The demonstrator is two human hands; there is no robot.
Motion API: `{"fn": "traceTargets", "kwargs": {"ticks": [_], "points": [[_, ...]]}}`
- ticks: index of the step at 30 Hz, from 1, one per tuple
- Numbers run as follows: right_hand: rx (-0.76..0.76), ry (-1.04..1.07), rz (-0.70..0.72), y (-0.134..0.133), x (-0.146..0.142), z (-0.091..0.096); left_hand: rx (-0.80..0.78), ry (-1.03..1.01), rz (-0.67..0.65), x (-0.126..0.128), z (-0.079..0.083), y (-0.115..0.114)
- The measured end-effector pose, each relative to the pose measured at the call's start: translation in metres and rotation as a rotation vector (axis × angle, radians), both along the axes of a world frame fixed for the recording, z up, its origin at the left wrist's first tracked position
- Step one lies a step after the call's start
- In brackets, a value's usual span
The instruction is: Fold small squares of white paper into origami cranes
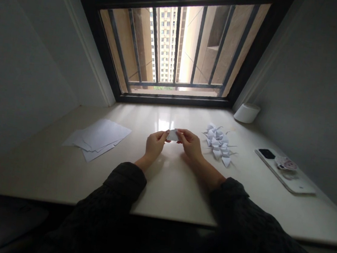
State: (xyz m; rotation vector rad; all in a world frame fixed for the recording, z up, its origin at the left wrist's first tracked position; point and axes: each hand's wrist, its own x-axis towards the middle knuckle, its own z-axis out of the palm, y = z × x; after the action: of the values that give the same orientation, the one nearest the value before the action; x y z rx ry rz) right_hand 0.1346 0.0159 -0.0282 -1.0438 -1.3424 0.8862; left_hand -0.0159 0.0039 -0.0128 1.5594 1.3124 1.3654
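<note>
A small folded piece of white paper point(172, 135) is held up between my two hands, over the middle of the pale counter point(161, 190). My left hand point(155, 142) pinches its left edge between thumb and fingers. On the opposite edge, my right hand point(190, 143) grips it the same way. The finer folds are too small to make out. To the right of my right hand lies a cluster of several folded white paper cranes point(219, 143). Loose white paper sheets point(102, 137) overlap in a pile to the left of my left hand.
A white phone point(290, 177) with a round grip on its back lies at the right. Behind it, a white cylindrical object point(247, 113) stands by the wall. A dark-framed barred window point(174, 100) closes off the back, and the counter's front edge runs below my forearms.
</note>
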Motion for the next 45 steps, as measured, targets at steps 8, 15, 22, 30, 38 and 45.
{"fn": "traceTargets", "kwargs": {"ticks": [8,15,22,30,38,45], "points": [[0.016,-0.068,0.093,-0.003,0.0,0.003,-0.031,-0.045,0.026,-0.001,0.001,0.002],[0.035,-0.079,0.206,-0.002,0.001,0.005,-0.052,-0.111,0.082,-0.003,0.004,0.004],[0.326,-0.306,0.023,-0.012,0.007,0.016,-0.062,-0.146,0.1,-0.006,0.003,0.006],[0.541,-0.738,-0.131,-0.012,0.012,0.014,-0.167,-0.218,0.027,-0.005,0.003,0.008],[0.312,-0.237,-0.079,-0.008,0.006,0.015,-0.055,-0.226,-0.163,-0.001,0.01,0.004],[0.159,-0.068,0.053,-0.007,0.002,0.013,0.053,-0.283,-0.293,0.0,0.005,0.005]]}}
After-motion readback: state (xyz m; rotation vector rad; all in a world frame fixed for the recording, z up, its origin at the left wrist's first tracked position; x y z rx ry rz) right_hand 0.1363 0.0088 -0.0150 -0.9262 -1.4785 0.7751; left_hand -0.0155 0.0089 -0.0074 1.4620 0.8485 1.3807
